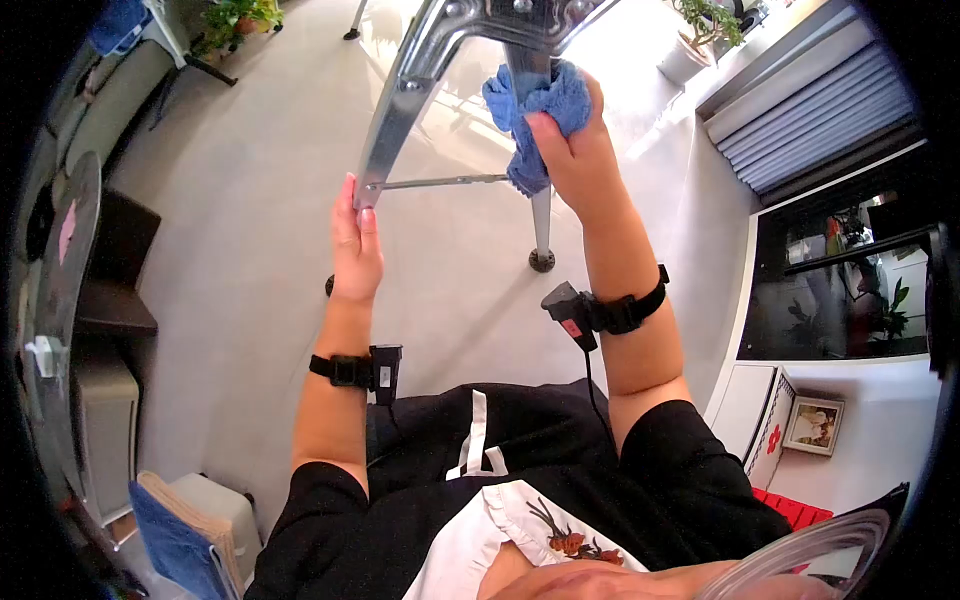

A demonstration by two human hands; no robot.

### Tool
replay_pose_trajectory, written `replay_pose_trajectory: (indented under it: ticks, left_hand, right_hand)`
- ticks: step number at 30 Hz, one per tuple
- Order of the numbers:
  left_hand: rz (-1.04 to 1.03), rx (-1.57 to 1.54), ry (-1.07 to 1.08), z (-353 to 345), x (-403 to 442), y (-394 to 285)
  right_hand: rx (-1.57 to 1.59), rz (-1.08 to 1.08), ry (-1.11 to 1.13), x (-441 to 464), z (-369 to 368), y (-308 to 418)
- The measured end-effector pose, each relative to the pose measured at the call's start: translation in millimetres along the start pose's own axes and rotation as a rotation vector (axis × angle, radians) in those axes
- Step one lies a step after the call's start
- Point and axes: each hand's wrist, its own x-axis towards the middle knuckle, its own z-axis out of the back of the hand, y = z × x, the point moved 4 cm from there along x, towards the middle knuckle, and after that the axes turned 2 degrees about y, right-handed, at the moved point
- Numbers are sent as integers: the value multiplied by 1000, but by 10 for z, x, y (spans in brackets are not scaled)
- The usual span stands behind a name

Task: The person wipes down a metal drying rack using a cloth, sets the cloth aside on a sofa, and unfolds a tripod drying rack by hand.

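A shiny metal frame (400, 110) with legs and a thin crossbar (445, 182) stands in front of me, its top cut off by the upper edge. My left hand (357, 245) is closed around the lower end of its left-hand bar, thumb on the near side. A crumpled blue cloth (560, 98) is wrapped about the right-hand leg (542, 220). My right hand (580, 155) grips that cloth against the leg; some of its fingers are hidden behind. The leg ends in a dark round foot (541, 261) on the floor.
Black straps with small boxes and cables sit on both forearms. A glass-topped table (88, 230) and dark boxes (118, 265) line the left side. At right are a dark glass-fronted cabinet (840, 270) and a picture frame (814, 426). A potted plant (686, 58) stands at the upper right.
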Motion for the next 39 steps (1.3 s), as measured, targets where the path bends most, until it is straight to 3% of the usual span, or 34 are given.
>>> replay_pose_trajectory:
  ticks: [4,7,8,11,16,23,27,28,30,33,35,39]
  left_hand:
    - [106,-187,-14,-20,-9,1]
    - [115,-136,-38,16,14,61]
    - [122,-116,-41,23,7,96]
    - [112,-116,-80,-4,-21,111]
    - [172,-69,-95,93,-15,212]
    - [138,-147,-263,179,-2,211]
    - [57,93,-264,281,29,165]
    - [68,-9,-324,246,-6,156]
    - [35,121,-382,197,10,89]
    - [10,225,-433,203,10,58]
    - [5,252,-441,217,13,83]
    - [-2,250,-442,113,20,-12]
  right_hand:
    - [-1,-18,-5,-331,30,-359]
    - [150,-94,-90,-652,47,-939]
    - [336,-171,-115,-786,23,-1139]
    - [218,-99,-206,-1189,20,-1724]
    - [-205,22,-312,-1669,37,-2106]
    - [-160,-114,-410,-2115,-44,-2646]
    - [-29,-353,-430,-2253,-27,-2781]
    - [-30,-419,-417,-2296,-10,-2859]
    - [-19,-526,-399,-2344,41,-2916]
    - [34,-671,-251,-2391,128,-3070]
    - [67,-733,-248,-2694,-43,-3707]
    - [-119,-855,-406,-2789,-52,-3652]
